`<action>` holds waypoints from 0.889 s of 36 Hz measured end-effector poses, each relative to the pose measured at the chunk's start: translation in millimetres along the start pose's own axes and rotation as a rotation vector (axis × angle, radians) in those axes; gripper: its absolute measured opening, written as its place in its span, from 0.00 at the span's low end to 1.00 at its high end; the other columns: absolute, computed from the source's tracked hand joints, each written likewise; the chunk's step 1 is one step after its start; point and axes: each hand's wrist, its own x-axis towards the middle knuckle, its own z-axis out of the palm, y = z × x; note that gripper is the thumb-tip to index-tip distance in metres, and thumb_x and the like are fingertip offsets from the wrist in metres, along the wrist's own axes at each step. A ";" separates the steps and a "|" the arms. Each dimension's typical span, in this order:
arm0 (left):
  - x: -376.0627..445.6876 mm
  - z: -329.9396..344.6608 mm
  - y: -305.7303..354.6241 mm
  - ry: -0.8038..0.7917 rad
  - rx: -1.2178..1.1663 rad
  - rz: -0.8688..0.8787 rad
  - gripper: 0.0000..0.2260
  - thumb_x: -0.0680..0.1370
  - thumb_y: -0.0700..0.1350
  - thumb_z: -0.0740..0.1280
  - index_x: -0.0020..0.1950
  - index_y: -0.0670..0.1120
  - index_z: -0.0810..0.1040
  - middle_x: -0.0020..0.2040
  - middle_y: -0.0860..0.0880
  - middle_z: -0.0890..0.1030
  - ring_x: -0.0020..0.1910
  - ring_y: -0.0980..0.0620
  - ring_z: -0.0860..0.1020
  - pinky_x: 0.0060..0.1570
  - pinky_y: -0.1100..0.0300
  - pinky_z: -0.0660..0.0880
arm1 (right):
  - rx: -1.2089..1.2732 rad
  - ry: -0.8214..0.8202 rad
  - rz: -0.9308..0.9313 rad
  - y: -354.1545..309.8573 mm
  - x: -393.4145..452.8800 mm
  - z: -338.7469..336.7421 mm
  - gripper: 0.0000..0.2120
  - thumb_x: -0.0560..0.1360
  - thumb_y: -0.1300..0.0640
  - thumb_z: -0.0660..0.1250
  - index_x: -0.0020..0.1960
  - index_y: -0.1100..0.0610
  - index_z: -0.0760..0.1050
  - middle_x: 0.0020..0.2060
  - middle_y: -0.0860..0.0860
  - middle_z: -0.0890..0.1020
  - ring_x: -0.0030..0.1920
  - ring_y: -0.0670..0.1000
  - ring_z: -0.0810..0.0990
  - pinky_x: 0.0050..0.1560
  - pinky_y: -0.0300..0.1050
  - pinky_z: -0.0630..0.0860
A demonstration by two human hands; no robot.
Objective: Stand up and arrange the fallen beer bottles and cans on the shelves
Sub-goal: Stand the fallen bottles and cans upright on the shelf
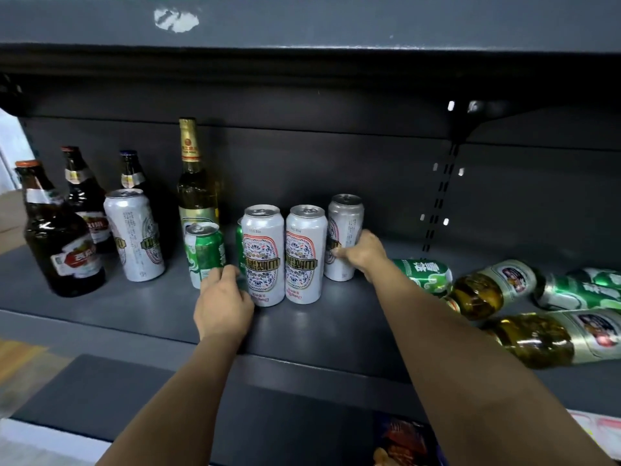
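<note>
This looks like a shop. A dark metal shelf (319, 317) hangs on a slotted upright (440, 196) with a bracket (470, 122), as retail racking does. It is stocked with beer cans (262, 253) and beer bottles (60, 230), and packaged goods (403, 442) show on the shelf below.

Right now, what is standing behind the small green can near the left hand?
Directly behind the small green can stands a tall clear bottle with a gold neck, upright against the shelf back. The can covers the bottle's base, so whether they touch cannot be seen.
</note>
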 end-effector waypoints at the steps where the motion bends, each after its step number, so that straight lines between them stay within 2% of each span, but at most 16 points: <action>1: -1.2 -0.6 0.4 0.009 0.008 0.018 0.14 0.75 0.38 0.63 0.60 0.42 0.74 0.57 0.42 0.72 0.58 0.41 0.70 0.44 0.50 0.71 | -0.047 -0.020 0.000 1.1 -2.9 -7.6 0.25 0.66 0.55 0.76 0.60 0.59 0.74 0.59 0.56 0.79 0.58 0.57 0.79 0.59 0.51 0.76; 5: -9.3 -1.7 3.5 0.093 0.037 0.146 0.11 0.74 0.39 0.67 0.56 0.42 0.77 0.53 0.42 0.74 0.54 0.39 0.73 0.41 0.48 0.74 | -0.212 0.036 -0.016 5.1 -17.2 -44.0 0.20 0.74 0.63 0.63 0.66 0.60 0.71 0.64 0.57 0.75 0.64 0.59 0.74 0.61 0.47 0.72; 7: -13.0 -0.4 4.8 0.159 0.039 0.191 0.09 0.73 0.38 0.69 0.52 0.41 0.77 0.51 0.41 0.75 0.51 0.38 0.74 0.39 0.47 0.74 | -0.325 0.154 -0.058 8.6 -22.1 -55.4 0.20 0.73 0.64 0.61 0.65 0.57 0.72 0.62 0.56 0.76 0.64 0.59 0.74 0.60 0.48 0.73; 10: -17.5 0.0 6.7 0.232 0.002 0.160 0.08 0.72 0.38 0.70 0.50 0.40 0.78 0.49 0.40 0.75 0.49 0.37 0.74 0.39 0.46 0.74 | -0.467 0.267 -0.148 12.2 -28.2 -67.9 0.18 0.72 0.63 0.61 0.61 0.56 0.74 0.58 0.56 0.79 0.61 0.59 0.75 0.58 0.47 0.72; 12: -20.6 0.5 7.0 0.259 0.001 0.160 0.07 0.73 0.39 0.70 0.49 0.40 0.77 0.48 0.40 0.74 0.49 0.37 0.74 0.38 0.47 0.73 | -0.557 0.219 -0.146 16.2 -27.0 -77.0 0.19 0.72 0.61 0.61 0.62 0.55 0.73 0.60 0.56 0.78 0.62 0.58 0.74 0.60 0.49 0.68; 14: -23.6 1.4 7.1 0.280 0.009 0.198 0.06 0.73 0.40 0.69 0.48 0.40 0.76 0.47 0.40 0.74 0.47 0.37 0.74 0.37 0.47 0.73 | -0.698 0.073 -0.092 22.3 -25.5 -87.9 0.21 0.74 0.58 0.60 0.67 0.54 0.69 0.65 0.55 0.74 0.67 0.58 0.68 0.64 0.52 0.63; 18: -28.5 4.2 18.5 0.277 0.035 0.315 0.14 0.72 0.50 0.58 0.46 0.41 0.76 0.45 0.41 0.74 0.44 0.38 0.75 0.34 0.50 0.73 | -0.996 -0.258 -0.020 41.3 -26.6 -104.7 0.28 0.78 0.54 0.60 0.76 0.54 0.57 0.74 0.54 0.64 0.74 0.59 0.60 0.71 0.61 0.55; 20: -31.2 7.4 29.3 0.268 0.041 0.376 0.15 0.72 0.51 0.56 0.45 0.41 0.75 0.44 0.41 0.74 0.44 0.39 0.74 0.35 0.49 0.73 | -1.078 -0.253 -0.064 52.5 -28.2 -103.3 0.31 0.78 0.55 0.61 0.77 0.54 0.53 0.75 0.54 0.62 0.74 0.59 0.58 0.73 0.64 0.52; 22: -34.9 12.1 41.1 0.265 0.049 0.434 0.14 0.72 0.51 0.56 0.45 0.41 0.75 0.43 0.42 0.73 0.43 0.40 0.73 0.34 0.50 0.73 | -1.141 -0.173 -0.155 61.1 -30.1 -97.8 0.31 0.77 0.58 0.62 0.76 0.54 0.54 0.73 0.54 0.63 0.73 0.59 0.60 0.72 0.64 0.52; 24: -38.5 18.0 53.1 0.254 0.052 0.476 0.13 0.72 0.49 0.57 0.44 0.42 0.75 0.43 0.43 0.73 0.43 0.41 0.73 0.34 0.52 0.73 | -1.179 -0.106 -0.223 65.8 -29.7 -94.4 0.29 0.77 0.56 0.63 0.75 0.53 0.57 0.70 0.54 0.65 0.71 0.58 0.62 0.73 0.63 0.53; 27: -42.5 27.3 71.9 0.201 0.050 0.485 0.07 0.72 0.45 0.62 0.44 0.42 0.75 0.43 0.43 0.74 0.43 0.40 0.75 0.32 0.52 0.72 | -1.222 -0.085 -0.292 65.9 -30.5 -95.1 0.29 0.77 0.50 0.65 0.74 0.51 0.59 0.68 0.53 0.67 0.70 0.57 0.63 0.73 0.67 0.45; 32: -51.2 42.0 105.7 0.023 -0.002 0.447 0.06 0.75 0.41 0.66 0.51 0.42 0.76 0.50 0.42 0.75 0.48 0.40 0.75 0.38 0.51 0.72 | -1.335 -0.043 -0.391 53.4 -41.2 -99.6 0.31 0.74 0.56 0.66 0.74 0.50 0.58 0.70 0.56 0.61 0.70 0.62 0.62 0.73 0.69 0.43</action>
